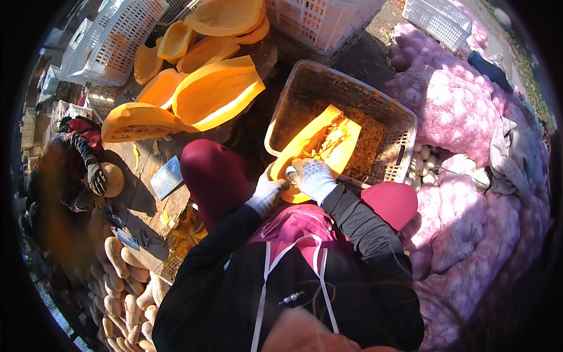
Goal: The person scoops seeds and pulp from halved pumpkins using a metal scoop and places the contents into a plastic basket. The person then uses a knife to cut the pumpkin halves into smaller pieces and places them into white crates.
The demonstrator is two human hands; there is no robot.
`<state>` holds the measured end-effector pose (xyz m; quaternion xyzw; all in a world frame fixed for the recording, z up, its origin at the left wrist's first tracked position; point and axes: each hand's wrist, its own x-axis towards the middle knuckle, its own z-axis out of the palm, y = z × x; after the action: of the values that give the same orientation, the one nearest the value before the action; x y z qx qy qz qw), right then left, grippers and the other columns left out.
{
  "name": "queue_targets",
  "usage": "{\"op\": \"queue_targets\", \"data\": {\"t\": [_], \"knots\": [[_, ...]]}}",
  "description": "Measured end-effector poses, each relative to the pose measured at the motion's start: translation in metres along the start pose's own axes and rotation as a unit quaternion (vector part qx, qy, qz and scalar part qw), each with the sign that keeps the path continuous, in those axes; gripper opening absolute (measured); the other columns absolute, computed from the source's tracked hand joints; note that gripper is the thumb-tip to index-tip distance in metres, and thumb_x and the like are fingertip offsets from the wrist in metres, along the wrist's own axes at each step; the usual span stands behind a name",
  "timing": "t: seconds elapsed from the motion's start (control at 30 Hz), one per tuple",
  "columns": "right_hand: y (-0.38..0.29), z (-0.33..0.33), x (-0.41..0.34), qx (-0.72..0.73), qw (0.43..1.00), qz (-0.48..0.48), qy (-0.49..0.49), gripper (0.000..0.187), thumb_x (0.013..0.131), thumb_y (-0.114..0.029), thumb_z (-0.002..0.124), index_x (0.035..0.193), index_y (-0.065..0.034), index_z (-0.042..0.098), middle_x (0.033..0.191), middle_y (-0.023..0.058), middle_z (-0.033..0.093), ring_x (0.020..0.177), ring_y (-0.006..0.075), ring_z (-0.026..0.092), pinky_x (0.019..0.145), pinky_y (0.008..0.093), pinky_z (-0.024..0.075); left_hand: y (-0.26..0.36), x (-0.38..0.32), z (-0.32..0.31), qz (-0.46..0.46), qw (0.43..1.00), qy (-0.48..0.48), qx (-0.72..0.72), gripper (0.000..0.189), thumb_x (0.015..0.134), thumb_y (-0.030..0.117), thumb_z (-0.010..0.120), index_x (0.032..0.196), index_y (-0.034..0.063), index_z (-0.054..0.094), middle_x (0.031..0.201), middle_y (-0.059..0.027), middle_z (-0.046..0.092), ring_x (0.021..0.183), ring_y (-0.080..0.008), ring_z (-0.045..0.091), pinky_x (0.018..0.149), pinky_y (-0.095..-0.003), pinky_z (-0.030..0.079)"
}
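Observation:
A long halved pumpkin (308, 149) leans over the near rim of a dirty plastic crate (396, 169), its stringy core facing up. My left hand (267, 189), in a pale knitted glove, grips the pumpkin's near left edge. In my right hand (310, 176), gloved the same way, is a small shiny metal tool (290, 172), held at the hollow of the near end; its shape is mostly hidden by the fingers. Orange pulp (367, 145) lies in the crate beneath the pumpkin's far end.
Scooped pumpkin halves (215, 94) pile up at the upper left. A broad blade (167, 177) lies by my left knee. White crates (323, 22) stand beyond. Net sacks of onion-like bulbs (444, 105) fill the right side. At the left, another person's gloved hand (96, 179) rests on a round pumpkin.

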<state>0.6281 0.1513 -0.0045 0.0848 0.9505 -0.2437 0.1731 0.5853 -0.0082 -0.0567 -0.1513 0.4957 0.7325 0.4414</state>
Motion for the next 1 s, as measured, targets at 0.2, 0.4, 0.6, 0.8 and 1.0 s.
{"op": "queue_targets", "data": {"t": [0.2,0.4,0.6,0.8,1.0], "knots": [[0.028,-0.02,-0.001,0.034,0.997,0.053,0.041,0.027,0.089,-0.031,0.061,0.102,-0.0074,0.065,0.092,0.0192,0.068,0.09,0.0368,0.066,0.079,0.0475,0.0507,0.031,-0.009,0.026,0.03,0.976,0.011,0.216,0.074,0.073,-0.015,0.055,0.144,0.0046,0.041,0.1,-0.0112,0.065,0.072,-0.015,0.061,0.063,-0.0252,0.05],[0.09,-0.045,-0.015,0.034,0.976,0.15,0.152,0.033,0.092,-0.034,0.059,0.105,-0.0044,0.066,0.093,0.0189,0.069,0.089,0.0353,0.067,0.08,0.0465,0.0523,0.023,-0.009,0.026,0.041,0.975,0.046,0.212,0.072,0.077,-0.01,0.058,0.145,0.0064,0.041,0.093,-0.0103,0.064,0.062,-0.0134,0.057,0.056,-0.0244,0.048],[0.008,-0.053,-0.023,0.134,0.989,0.053,-0.045,0.038,0.087,-0.036,0.062,0.105,-0.0023,0.066,0.1,0.0242,0.068,0.1,0.0391,0.065,0.089,0.047,0.0493,0.025,-0.017,0.036,0.05,0.978,0.052,0.195,0.073,0.078,-0.014,0.054,0.147,0.0064,0.038,0.112,-0.0128,0.064,0.071,-0.0133,0.06,0.062,-0.0225,0.049],[0.048,-0.039,0.0,0.05,0.992,0.118,-0.006,0.035,0.088,-0.033,0.057,0.103,-0.0037,0.067,0.095,0.0229,0.069,0.093,0.0389,0.066,0.083,0.048,0.0518,0.029,-0.026,0.037,0.021,0.979,0.051,0.197,0.073,0.075,-0.017,0.053,0.145,0.0031,0.039,0.108,-0.0132,0.063,0.071,-0.0152,0.059,0.064,-0.0238,0.049],[0.082,-0.071,-0.006,0.031,0.99,0.085,0.107,0.032,0.091,-0.033,0.059,0.102,-0.0039,0.067,0.093,0.0201,0.069,0.09,0.0372,0.066,0.081,0.0466,0.0516,0.039,-0.021,0.026,0.045,0.975,0.056,0.21,0.071,0.075,-0.014,0.056,0.142,0.0017,0.042,0.1,-0.0108,0.064,0.069,-0.0146,0.06,0.062,-0.0247,0.049]]}}
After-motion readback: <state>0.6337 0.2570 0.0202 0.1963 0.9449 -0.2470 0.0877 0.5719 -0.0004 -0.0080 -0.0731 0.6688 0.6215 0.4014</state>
